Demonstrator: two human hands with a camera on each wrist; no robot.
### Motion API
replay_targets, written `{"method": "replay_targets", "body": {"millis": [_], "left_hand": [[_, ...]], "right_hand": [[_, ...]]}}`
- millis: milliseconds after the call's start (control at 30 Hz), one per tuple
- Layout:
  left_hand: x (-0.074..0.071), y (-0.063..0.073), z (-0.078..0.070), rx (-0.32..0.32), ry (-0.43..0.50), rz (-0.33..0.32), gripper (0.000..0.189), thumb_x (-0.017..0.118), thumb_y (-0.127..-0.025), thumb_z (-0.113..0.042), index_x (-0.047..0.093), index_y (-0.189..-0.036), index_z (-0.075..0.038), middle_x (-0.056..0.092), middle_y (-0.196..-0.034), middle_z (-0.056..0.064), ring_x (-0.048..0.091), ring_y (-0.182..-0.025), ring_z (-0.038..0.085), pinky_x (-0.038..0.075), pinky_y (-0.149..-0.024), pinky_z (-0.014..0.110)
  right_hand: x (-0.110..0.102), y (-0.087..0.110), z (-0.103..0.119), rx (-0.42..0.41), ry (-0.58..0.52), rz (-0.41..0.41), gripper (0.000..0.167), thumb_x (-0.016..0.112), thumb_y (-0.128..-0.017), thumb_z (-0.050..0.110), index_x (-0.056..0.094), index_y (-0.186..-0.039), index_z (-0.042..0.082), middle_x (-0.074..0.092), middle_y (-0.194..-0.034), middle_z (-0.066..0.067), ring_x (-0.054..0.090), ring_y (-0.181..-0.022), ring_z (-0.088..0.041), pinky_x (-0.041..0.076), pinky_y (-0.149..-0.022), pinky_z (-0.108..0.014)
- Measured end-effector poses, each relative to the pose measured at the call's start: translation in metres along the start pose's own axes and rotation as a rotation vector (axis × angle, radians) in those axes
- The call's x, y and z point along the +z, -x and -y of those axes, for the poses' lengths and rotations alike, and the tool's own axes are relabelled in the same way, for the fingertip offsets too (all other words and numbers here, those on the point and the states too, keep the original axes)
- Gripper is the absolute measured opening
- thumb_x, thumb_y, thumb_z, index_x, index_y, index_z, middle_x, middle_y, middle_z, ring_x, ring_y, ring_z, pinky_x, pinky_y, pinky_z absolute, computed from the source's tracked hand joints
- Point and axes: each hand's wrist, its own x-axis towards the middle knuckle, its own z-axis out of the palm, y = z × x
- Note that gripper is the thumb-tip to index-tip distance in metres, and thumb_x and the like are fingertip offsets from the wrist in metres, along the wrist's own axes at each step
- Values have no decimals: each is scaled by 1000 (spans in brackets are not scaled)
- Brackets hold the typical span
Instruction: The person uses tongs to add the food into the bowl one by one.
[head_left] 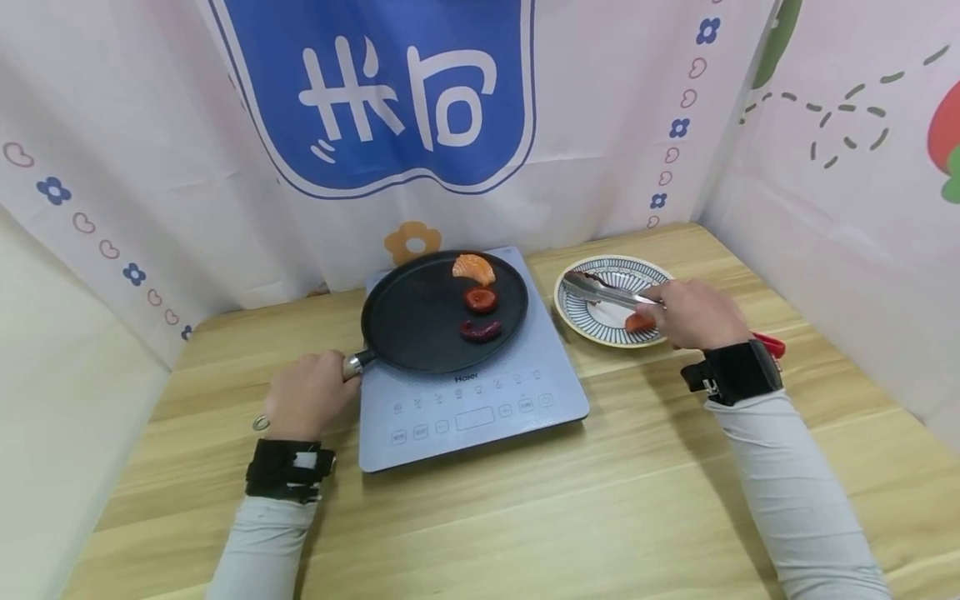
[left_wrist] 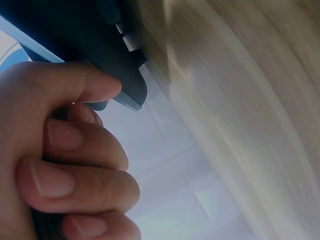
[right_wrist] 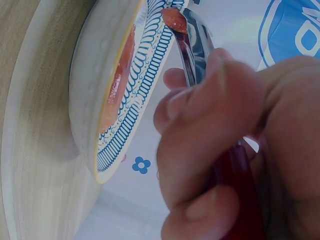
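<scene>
My left hand [head_left: 311, 392] grips the handle [head_left: 354, 365] of a flat black frying pan [head_left: 420, 312], fingers curled round it in the left wrist view. The pan sits on a pale induction cooker [head_left: 480, 433]. Along the pan's right side lie an orange, white-lined slice [head_left: 474, 269], a round red slice [head_left: 481, 300] and a dark red curved piece [head_left: 481, 332]. My right hand [head_left: 697, 312] holds metal tongs [head_left: 611, 293] with a red handle [right_wrist: 240, 195] over a blue-patterned plate [head_left: 600, 333]. A reddish-brown food piece [right_wrist: 175, 21] is at the tongs' tips. An orange-red piece [head_left: 640, 322] lies on the plate.
The wooden table [head_left: 510, 533] carries the cooker and the plate, which stands just right of the cooker. A white printed cloth [head_left: 592, 192] hangs close behind them, and another printed cloth [head_left: 840, 250] hangs at the right edge.
</scene>
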Motion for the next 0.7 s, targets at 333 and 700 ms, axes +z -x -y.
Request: {"method": "replay_targets", "body": {"millis": [333,700], "left_hand": [[-1,-1,0,-4,4,4,25,64,-96,-22,62,-77,-6,49,-63,4,48,-56,21,34,-46,33],[0,-1,1,-5,-5,9,26,64,-96,-23,61,-77,-7,50,-64,4,49,-56,22,34,-47,34]], "right_hand": [[-2,1,0,0,-12,1,39,62,-105,32,68,-137,11,71,-87,-11,65,-81,-30,49,-62,-43],[-5,1,1,-9,-26,20,43,60,-107,34,65,-142,10,67,-73,-4,63,-70,-22,46,-60,-40]]}}
